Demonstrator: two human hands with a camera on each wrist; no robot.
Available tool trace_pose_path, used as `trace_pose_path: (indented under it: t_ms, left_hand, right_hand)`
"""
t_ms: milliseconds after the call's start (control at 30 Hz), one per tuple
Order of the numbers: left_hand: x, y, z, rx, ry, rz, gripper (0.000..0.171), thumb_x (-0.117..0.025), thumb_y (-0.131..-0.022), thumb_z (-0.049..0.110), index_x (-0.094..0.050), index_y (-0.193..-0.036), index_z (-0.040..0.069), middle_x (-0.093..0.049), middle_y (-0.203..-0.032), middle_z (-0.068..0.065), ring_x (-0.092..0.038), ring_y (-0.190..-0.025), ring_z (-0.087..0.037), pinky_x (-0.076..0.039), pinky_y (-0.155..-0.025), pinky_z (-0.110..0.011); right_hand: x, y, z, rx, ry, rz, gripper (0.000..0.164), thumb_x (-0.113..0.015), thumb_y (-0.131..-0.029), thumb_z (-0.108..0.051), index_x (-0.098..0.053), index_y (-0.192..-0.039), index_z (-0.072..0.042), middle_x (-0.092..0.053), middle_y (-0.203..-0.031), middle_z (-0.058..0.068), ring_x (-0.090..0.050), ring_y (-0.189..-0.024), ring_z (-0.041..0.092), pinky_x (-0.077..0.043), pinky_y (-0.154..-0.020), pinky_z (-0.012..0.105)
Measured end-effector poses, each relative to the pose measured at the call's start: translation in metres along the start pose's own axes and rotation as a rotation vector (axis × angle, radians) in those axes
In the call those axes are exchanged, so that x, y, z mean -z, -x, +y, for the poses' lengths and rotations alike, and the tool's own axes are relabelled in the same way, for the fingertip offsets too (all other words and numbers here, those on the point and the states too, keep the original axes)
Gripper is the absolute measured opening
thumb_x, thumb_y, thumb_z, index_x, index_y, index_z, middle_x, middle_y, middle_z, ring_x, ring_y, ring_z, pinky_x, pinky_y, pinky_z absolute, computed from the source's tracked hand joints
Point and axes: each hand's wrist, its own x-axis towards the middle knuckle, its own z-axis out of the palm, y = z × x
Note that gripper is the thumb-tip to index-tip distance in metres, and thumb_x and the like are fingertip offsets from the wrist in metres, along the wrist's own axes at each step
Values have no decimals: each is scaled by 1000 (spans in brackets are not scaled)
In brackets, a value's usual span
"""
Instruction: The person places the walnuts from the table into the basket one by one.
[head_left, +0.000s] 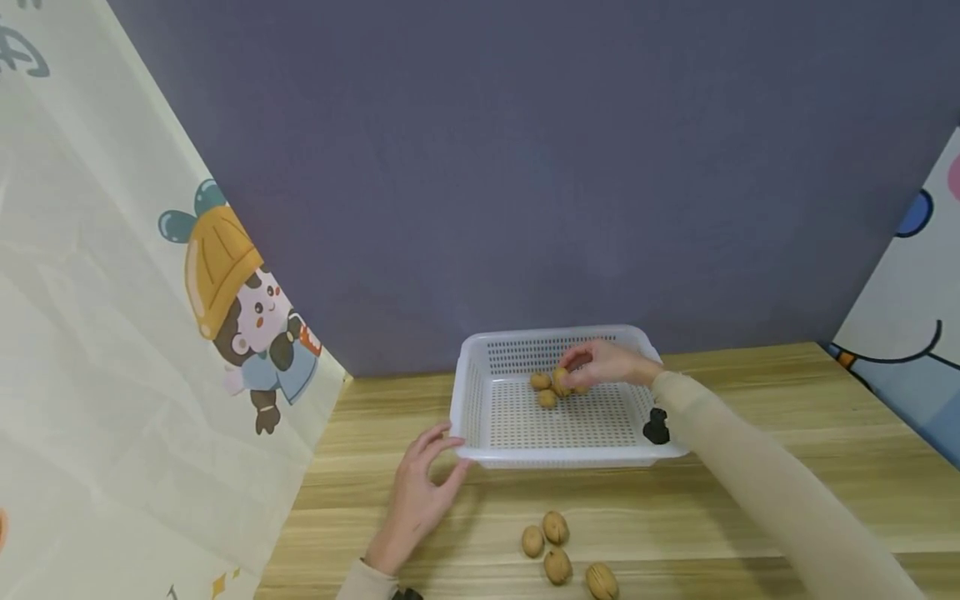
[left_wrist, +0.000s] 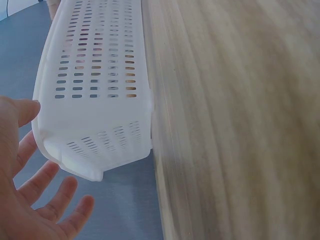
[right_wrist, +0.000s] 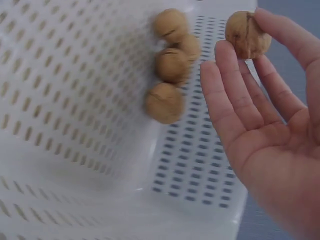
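My right hand [head_left: 606,364] reaches over the white perforated plastic basket [head_left: 570,454] from the right side. Between thumb and fingertips it pinches a walnut [right_wrist: 247,35], above the basket's floor in the right wrist view. Several more walnuts [right_wrist: 172,65] lie together on the basket floor close to that hand. At the basket's near left corner, my left hand [head_left: 420,492] has its thumb and index finger about the rim. The left wrist view shows the thumb at the rim [left_wrist: 42,120], with the other fingers spread below the corner.
Several loose walnuts [head_left: 557,566] lie on the wooden tabletop [head_left: 750,467] in front of the basket. A dark grey-blue panel [head_left: 525,183] stands right behind the basket. White sheets with cartoon prints [head_left: 247,308] hang at both sides.
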Motion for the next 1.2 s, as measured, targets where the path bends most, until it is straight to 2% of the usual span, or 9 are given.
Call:
trace_pose_path:
  t_ms: [267, 500, 867, 1067, 1200]
  left_hand:
    - [-1, 1, 2, -9, -2, -9, 32, -89, -86, 20, -78, -116, 18, -67, -145, -13, -66, -130, -34, -57, -108, -56]
    - [1, -1, 2, -6, -2, 9, 32, -89, -85, 19, -78, -115, 19, -67, -144, -12, -66, -130, -34, -57, -108, -57]
    - [1, 0, 1, 6, -18, -3, 32, -89, -86, 23, -78, -116, 21, -67, -145, -6, -66, -131, -32, -57, -109, -56]
    - [1, 1, 1, -10, -18, -2, 32, -89, -86, 21, -78, -116, 20, -67, -145, -10, -66, -130, -33, -57, -108, -56]
    - [1, 1, 1, -12, -21, -3, 32, -89, -87, 22, -78, -117, 20, -67, -145, -10, -66, -130, -33, -58, -108, -55]
  right_hand:
    - [-11, -4, 14, -86, 84, -9, 49, -84, -91, -26, -71, -132, -3, -75, -120, 11, -73, -95, 22, -64, -90, 51]
    - [-13, -12, 16, -100, 168, -7, 49, -87, -87, -26, -72, -128, -2, -75, -111, 10, -70, -80, 15, -65, -85, 46]
    - [-23, -19, 20, -69, 271, 25, 37, -89, -84, -21, -76, -116, -6, -78, -103, 5, -70, -83, 11, -61, -68, 25]
    - [-23, -17, 19, -58, 268, 26, 36, -89, -84, -18, -76, -115, -5, -77, -104, 7, -70, -84, 12, -62, -68, 27]
    - [-20, -15, 17, -49, 241, 6, 40, -87, -85, -18, -75, -120, -3, -77, -108, 9, -71, -85, 14, -66, -75, 37]
